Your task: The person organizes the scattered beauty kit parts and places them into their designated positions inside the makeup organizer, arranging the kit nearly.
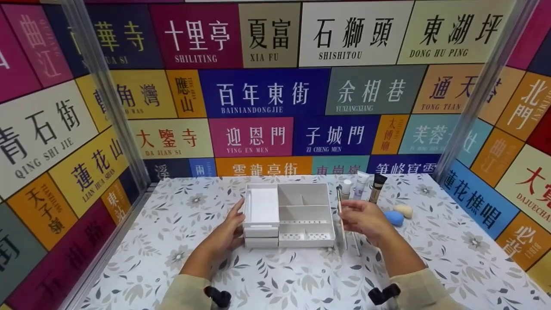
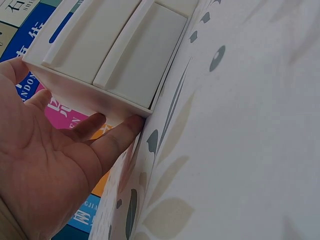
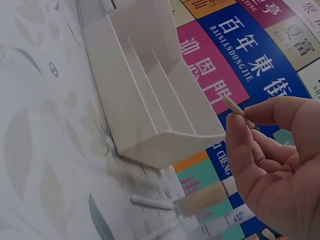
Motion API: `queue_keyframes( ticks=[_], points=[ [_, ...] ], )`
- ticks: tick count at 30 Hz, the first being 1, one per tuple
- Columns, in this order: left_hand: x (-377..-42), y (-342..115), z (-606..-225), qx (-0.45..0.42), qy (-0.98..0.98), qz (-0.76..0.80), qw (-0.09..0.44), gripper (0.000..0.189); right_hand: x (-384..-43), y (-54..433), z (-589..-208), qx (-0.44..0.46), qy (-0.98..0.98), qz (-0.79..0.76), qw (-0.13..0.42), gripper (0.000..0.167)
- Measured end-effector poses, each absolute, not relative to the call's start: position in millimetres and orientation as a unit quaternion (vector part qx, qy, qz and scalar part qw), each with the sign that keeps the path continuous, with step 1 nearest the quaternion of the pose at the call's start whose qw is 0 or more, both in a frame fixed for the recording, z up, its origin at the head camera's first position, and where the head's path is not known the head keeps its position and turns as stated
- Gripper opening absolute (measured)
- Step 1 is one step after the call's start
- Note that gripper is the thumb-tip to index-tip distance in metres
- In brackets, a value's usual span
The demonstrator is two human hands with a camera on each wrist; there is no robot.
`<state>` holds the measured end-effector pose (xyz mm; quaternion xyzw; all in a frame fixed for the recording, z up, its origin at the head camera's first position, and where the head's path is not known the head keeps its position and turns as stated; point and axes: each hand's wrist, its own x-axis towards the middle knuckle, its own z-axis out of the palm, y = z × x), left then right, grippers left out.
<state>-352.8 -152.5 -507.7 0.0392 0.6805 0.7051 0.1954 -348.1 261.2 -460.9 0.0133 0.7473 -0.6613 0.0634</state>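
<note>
A white desktop organizer [image 1: 306,243] stands on the table, with two drawers at its left front, a shallow tray top above them and several open compartments on the right. Against its left side rests my left hand [image 1: 233,228]; in the left wrist view the fingers of this hand [image 2: 55,150] extend along the side wall [image 2: 85,85]. Just beyond the right wall, my right hand [image 1: 365,218] pinches a slender makeup brush [image 1: 342,224] between thumb and fingertip. Its pale handle end [image 3: 234,106] pokes out above the pinch in the right wrist view.
Behind the right hand stand a white bottle [image 1: 347,186], a white tube [image 1: 361,183] and a black-capped tube [image 1: 377,189]. Blue [image 1: 393,218] and cream [image 1: 403,210] makeup sponges lie to its right. Another thin stick [image 1: 357,244] lies below it. Printed panels surround the table.
</note>
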Motion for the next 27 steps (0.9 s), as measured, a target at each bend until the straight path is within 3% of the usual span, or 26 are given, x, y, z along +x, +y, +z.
queue_keyframes(
  ticks=[11,27],
  points=[
    [-355.0,-152.2,-507.5,0.026,0.683,0.702,0.198,0.062,-344.6,203.5,-447.1,-0.018,0.699,-0.710,0.087,0.056],
    [-354.5,-151.6,-507.3,0.032,0.678,0.708,0.194,0.063,-367.1,141.2,-441.7,-0.033,0.666,-0.736,0.115,0.055]
  ],
)
